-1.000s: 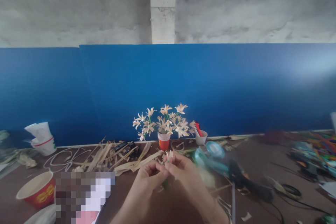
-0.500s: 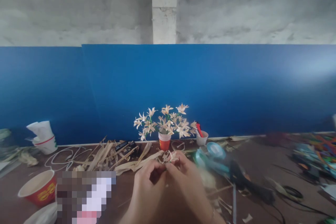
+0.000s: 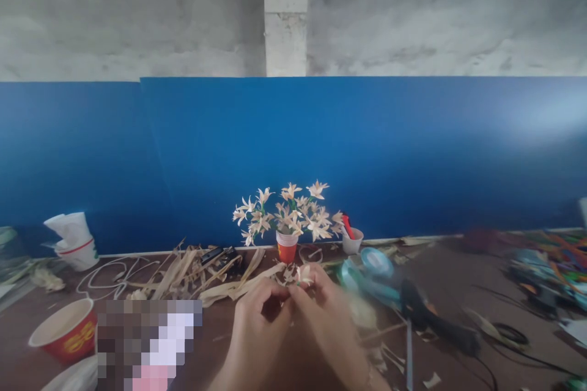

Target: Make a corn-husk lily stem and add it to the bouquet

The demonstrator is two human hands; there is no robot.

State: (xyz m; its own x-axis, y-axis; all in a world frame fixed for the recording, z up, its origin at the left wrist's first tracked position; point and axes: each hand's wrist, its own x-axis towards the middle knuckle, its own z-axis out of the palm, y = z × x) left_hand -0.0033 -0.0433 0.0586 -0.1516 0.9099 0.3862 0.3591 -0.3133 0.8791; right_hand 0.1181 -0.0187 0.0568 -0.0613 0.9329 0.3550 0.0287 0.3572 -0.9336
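Dried strips (image 3: pixel 172 278) and a red cup (image 3: pixel 287 250) of flowers (image 3: pixel 293 214) line the back edge of your surface (image 3: pixel 211 327); a brown stretch shows beside your left hand (image 3: pixel 261 321). Your forearms angle inward from the near side, fingertips together. Your right hand (image 3: pixel 323 314) has its grip pinched on a small pale flower (image 3: pixel 303 274) before the cup; your left grip is drawn in, its hold hidden.
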